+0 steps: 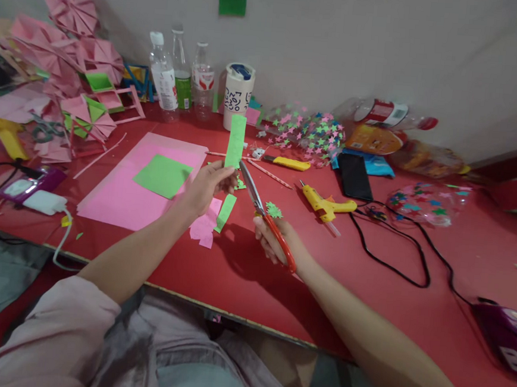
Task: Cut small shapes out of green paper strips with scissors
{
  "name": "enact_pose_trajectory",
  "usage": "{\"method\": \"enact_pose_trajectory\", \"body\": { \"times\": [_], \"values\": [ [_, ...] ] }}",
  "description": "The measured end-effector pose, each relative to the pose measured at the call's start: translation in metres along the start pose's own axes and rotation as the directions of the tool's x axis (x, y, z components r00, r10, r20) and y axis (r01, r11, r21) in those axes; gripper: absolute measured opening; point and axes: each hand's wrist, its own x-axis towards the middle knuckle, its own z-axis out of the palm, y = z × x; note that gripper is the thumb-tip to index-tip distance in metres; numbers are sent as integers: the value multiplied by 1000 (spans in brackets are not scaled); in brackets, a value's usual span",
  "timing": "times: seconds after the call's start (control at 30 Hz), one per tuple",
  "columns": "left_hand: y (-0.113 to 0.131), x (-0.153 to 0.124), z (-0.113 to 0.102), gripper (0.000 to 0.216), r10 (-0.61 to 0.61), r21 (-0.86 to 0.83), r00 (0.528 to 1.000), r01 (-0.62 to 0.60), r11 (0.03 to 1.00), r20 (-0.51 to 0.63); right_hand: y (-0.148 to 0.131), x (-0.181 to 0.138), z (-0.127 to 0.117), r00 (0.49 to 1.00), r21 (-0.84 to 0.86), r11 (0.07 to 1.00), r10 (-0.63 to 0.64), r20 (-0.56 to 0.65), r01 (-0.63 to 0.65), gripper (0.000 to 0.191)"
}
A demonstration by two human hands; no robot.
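My left hand pinches the lower end of a green paper strip, which stands upright above the table. My right hand grips a pair of scissors with red handles, its blades pointing up and left toward the strip's lower right edge. Whether the blades touch the paper I cannot tell. Below my hands lie a shorter green paper piece and pink paper scraps. Small green cut-outs are heaped behind the scissors.
Pink sheets with a green square lie left. Behind are bottles, a cup and a yellow cutter. A glue gun, its black cord and a phone lie right. Pink paper crafts crowd the left.
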Motion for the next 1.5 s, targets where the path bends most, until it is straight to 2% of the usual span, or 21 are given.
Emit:
{"method": "enact_pose_trajectory", "body": {
  "times": [0.07,0.23,0.5,0.73,1.0,1.5],
  "values": [
    [-1,-1,2,11,-14,9,1000,14,1000,15,2,0,1,1000,4,1000,-5,-11,5,48],
    [1,-1,2,9,34,-12,999,-34,999,-41,5,2,1,1000,11,1000,5,-6,-5,49],
    [2,0,0,12,67,-10,995,-68,998,-79,-1,0,-5,996,-71,997,25,84,-19,51],
    [-1,1,-1,9,76,-10,996,-77,997,-38,-3,-4,-7,992,-89,996,-4,128,15,48],
    [1,4,-4,9,79,-35,997,-79,996,-2,5,3,-9,986,-82,997,18,166,-5,50],
    [-3,5,-7,9,91,32,996,-90,995,-26,4,5,-6,989,-55,996,75,130,-68,50]
  ]
}}
